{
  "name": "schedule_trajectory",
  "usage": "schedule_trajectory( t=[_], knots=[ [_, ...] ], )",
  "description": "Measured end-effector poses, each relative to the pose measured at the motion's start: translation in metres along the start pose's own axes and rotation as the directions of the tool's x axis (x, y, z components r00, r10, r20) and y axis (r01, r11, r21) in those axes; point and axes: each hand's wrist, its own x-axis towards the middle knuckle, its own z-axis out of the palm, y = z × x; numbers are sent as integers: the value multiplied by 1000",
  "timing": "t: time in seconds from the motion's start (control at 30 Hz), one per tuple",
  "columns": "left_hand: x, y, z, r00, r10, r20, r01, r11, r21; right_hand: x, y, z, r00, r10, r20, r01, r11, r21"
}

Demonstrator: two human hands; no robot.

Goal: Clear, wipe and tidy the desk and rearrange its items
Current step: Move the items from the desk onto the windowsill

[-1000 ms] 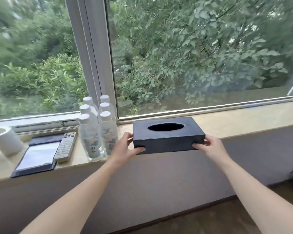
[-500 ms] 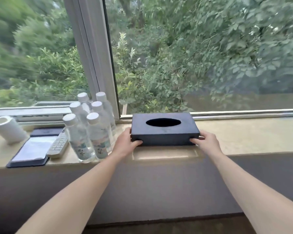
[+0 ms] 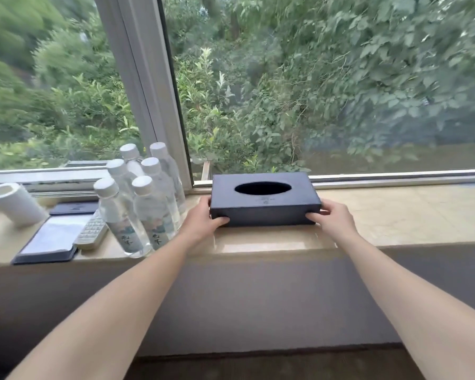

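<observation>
A dark tissue box [image 3: 266, 213] sits flat on the pale stone counter [image 3: 395, 209], its rear edge close against the window frame [image 3: 146, 86]; the left hand [image 3: 203, 219] clasps the box's left end, thumb curled along the lower front edge; the right hand [image 3: 333, 219] clasps the right end likewise. Just left of the box stand six clear water bottles [image 3: 146, 204] with white caps; further left of the box lie a grey remote [image 3: 92, 231], a dark folder [image 3: 52, 237] and a white paper roll [image 3: 14, 202].
</observation>
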Motion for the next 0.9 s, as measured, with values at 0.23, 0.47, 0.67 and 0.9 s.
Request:
schedule_trajectory(
  t=[0.23, 0.47, 0.67, 0.9],
  knots=[
    [-16, -2, 6, 1000, 21, -4, -21, 1000, -14, -15, 1, 2, 1000, 4, -7, -4, 1000, -7],
    [-40, -10, 5, 998, 61, 6, -60, 997, -55, -49, 7, 12, 997, 73, -36, -74, 997, -21],
    [-61, -15, -9, 988, 147, 54, -147, 989, 12, -79, -9, 29, 1000, 16, 16, -14, 990, -142],
    [-107, -46, -61, 930, 201, 309, -216, 976, 18, -121, -39, 74, 973, 27, 230, 31, 969, -246]
  ],
)
